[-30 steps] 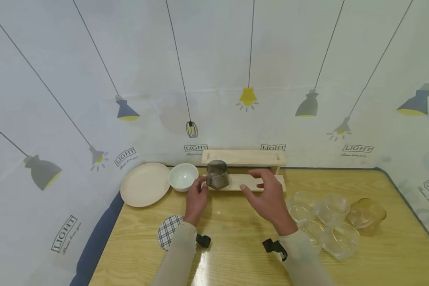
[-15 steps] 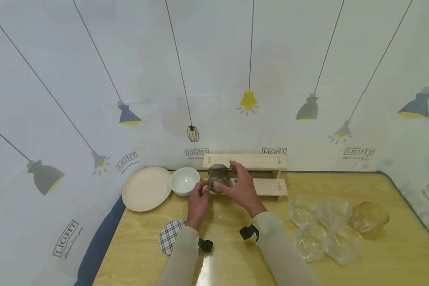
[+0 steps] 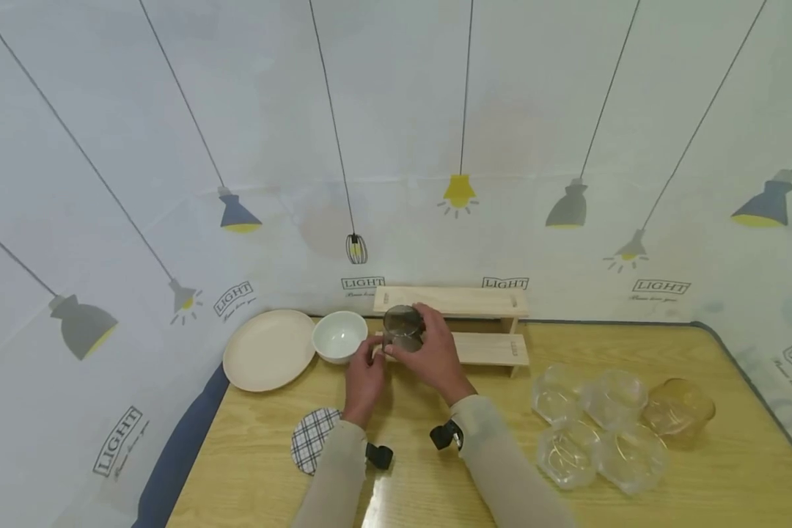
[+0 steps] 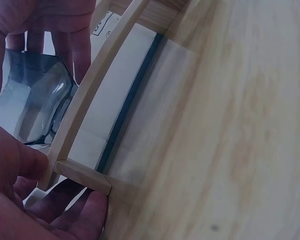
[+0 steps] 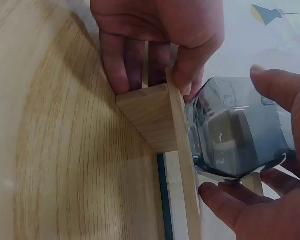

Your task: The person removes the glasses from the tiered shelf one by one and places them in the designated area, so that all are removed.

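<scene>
A smoky grey glass cup [image 3: 404, 334] stands at the left end of the lower tier of a small wooden shelf [image 3: 488, 347]. My right hand [image 3: 429, 354] wraps round it from the right, thumb in front and fingers behind. In the right wrist view the faceted cup [image 5: 235, 132] has its base against the plank. My left hand [image 3: 364, 381] holds the shelf's left end; in the left wrist view its thumb lies by the plank edge and its fingers [image 4: 92, 212] curl beneath, at the short leg [image 4: 82, 176].
Left of the shelf are a pale green bowl [image 3: 339, 337] and a beige plate [image 3: 269, 350]. A checked round coaster [image 3: 313, 438] lies partly under the left forearm. Several clear glass cups [image 3: 567, 451] and an amber one [image 3: 680, 407] stand at right. A printed wall covering [image 3: 402, 132] rises behind.
My right hand has moved left from over the lower shelf and closed round the grey cup. The left hand stays at the shelf's end.
</scene>
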`<action>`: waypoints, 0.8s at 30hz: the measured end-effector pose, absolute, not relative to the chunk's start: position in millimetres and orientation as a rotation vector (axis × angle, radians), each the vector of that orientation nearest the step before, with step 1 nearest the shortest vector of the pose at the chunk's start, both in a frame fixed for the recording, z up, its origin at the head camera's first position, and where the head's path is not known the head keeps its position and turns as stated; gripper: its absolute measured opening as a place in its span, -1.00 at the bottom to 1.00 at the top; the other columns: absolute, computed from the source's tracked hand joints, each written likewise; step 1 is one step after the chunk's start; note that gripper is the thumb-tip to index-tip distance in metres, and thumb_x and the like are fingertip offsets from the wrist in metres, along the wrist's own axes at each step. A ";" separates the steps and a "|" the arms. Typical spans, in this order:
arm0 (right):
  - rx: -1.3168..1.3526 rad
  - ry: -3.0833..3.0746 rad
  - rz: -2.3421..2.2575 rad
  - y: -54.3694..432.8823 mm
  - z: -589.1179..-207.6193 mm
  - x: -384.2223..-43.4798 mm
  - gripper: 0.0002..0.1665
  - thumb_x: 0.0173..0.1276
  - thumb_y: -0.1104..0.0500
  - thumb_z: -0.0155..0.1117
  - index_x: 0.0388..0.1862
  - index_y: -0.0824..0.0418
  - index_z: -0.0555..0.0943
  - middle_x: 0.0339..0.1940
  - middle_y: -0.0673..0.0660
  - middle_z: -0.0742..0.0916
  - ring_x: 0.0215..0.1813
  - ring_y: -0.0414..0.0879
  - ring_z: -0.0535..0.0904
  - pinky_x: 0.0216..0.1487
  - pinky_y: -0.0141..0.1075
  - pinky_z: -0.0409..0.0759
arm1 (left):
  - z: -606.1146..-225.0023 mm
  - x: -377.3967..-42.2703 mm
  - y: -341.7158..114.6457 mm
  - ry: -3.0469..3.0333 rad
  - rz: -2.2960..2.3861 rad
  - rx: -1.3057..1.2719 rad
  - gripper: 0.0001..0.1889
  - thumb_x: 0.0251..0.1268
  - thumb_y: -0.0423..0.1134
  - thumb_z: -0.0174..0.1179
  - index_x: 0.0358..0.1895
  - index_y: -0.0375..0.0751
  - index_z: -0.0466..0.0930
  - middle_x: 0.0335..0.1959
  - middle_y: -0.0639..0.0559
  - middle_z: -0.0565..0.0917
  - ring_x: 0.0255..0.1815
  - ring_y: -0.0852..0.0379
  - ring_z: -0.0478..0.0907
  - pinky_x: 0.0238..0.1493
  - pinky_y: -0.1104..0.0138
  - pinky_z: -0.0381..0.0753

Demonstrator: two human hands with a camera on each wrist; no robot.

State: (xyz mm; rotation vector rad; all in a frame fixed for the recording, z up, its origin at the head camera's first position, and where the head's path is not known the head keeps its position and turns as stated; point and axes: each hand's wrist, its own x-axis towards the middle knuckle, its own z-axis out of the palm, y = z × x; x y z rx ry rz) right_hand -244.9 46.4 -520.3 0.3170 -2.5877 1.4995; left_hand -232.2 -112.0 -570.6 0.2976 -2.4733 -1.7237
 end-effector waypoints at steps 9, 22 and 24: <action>0.318 -2.580 1.494 46.2 -515.8 -242.2 0.08 0.18 -0.09 0.68 0.58 0.14 0.35 0.45 0.18 0.55 0.38 0.13 0.55 0.36 0.09 0.60 | -567.0 -232.4 -113.4 -2.476 -1.768 0.319 -0.67 0.62 -0.19 0.07 0.30 0.09 0.63 0.51 -0.01 0.55 0.57 -0.13 0.42 0.54 -0.12 0.41; 0.323 -2.560 1.566 68.0 -491.7 -211.3 0.03 0.20 -0.09 0.67 0.59 0.02 0.38 0.46 0.15 0.58 0.43 0.18 0.55 0.35 0.15 0.61 | -567.1 -226.9 -113.3 -2.458 -1.812 0.278 -0.65 0.66 -0.18 0.03 0.36 0.03 0.58 0.55 -0.06 0.49 0.57 -0.16 0.41 0.53 -0.15 0.41; 0.345 -2.557 1.569 73.8 -484.4 -205.4 0.03 0.21 -0.12 0.66 0.60 0.00 0.38 0.46 0.15 0.59 0.44 0.18 0.55 0.34 0.15 0.61 | -566.6 -227.0 -113.7 -2.449 -1.833 0.272 -0.65 0.67 -0.18 0.03 0.37 0.04 0.58 0.55 -0.05 0.49 0.57 -0.14 0.41 0.52 -0.14 0.42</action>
